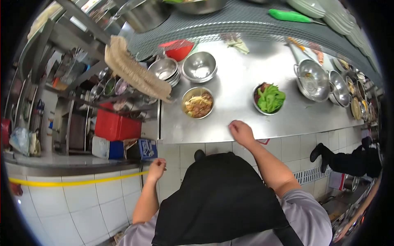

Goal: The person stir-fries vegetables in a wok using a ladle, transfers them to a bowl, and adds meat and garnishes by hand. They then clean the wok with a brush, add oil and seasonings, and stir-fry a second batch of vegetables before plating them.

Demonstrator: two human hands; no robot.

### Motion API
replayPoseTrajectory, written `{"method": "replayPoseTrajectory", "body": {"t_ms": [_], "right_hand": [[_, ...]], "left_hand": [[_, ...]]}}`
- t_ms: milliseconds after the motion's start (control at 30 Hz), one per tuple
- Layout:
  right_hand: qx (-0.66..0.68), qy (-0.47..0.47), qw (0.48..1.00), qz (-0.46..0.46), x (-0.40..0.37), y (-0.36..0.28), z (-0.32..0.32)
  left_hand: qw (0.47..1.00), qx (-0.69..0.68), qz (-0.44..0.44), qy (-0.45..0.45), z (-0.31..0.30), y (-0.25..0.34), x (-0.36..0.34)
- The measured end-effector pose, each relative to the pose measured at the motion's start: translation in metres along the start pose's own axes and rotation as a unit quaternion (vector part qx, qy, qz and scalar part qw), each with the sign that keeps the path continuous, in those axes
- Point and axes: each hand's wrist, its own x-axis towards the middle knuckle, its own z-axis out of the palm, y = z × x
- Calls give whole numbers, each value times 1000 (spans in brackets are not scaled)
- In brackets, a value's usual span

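My right hand (241, 132) rests at the front edge of the steel table (230, 102), its fingers curled in; whether anything is in them is hidden. Off the table to the left, my left hand (156, 169) hangs in the air with bent fingers, and what they hold, if anything, is too small to make out. A steel bowl with shredded pale and brown food (198, 105) stands up and left of my right hand. To the upper right of that hand is a bowl with green leaves (271, 98) and some dark reddish food.
Empty steel bowls (199, 67) stand at the back left beside a red container (178, 50). A beige towel (133, 69) hangs at the left. Strainers (312, 80) are at the right. A shelf (242, 20) spans the back. Another person's dark-clothed legs (349, 162) show at right.
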Motion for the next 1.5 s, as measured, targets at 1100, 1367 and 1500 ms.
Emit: {"method": "replayPoseTrajectory", "body": {"t_ms": [1100,1367,1500], "right_hand": [[115,23,990,75,33,-34,15],[285,-5,934,216,89,-64,42],[109,38,980,160,77,-59,3]], "left_hand": [[966,147,201,63,51,158,7],[990,-36,132,29,89,242,97],[986,-103,126,-41,105,244,65]]}}
